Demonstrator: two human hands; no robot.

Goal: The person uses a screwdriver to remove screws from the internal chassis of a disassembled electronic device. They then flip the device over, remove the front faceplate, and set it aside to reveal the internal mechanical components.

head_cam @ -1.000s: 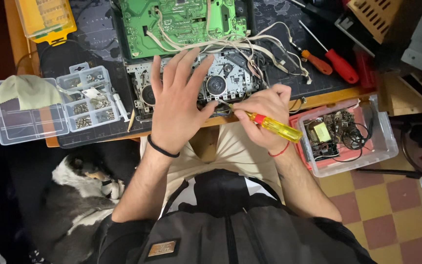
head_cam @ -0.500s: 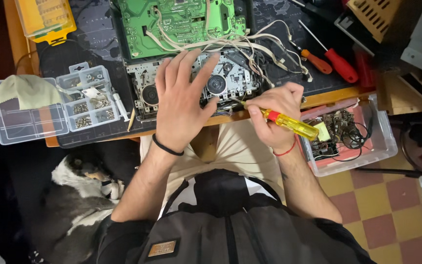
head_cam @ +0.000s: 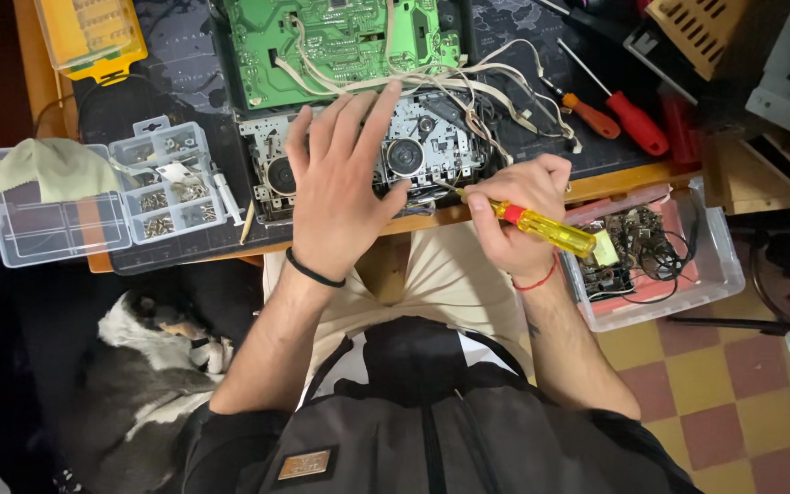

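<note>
Hands at a metal cassette-deck mechanism [head_cam: 413,151] on the dark surface [head_cam: 185,55]: left hand [head_cam: 340,197] pressing flat, fingers spread; right hand [head_cam: 514,215] pinching a yellow-handled screwdriver [head_cam: 541,227], tip at its edge. Green circuit board [head_cam: 340,41] already folded back — mechanism apparently not yet freed.

Circuit board [head_cam: 340,46] behind tape mechanism [head_cam: 413,151]

— What carries it all?
— A wooden table [head_cam: 614,183], with a dark mat [head_cam: 185,64] over most of it.
— And on the mat?
— A green circuit board [head_cam: 340,41], a metal tape mechanism [head_cam: 432,146], a clear parts box [head_cam: 93,197], a yellow case [head_cam: 89,32] and two screwdrivers [head_cam: 610,110].
</note>
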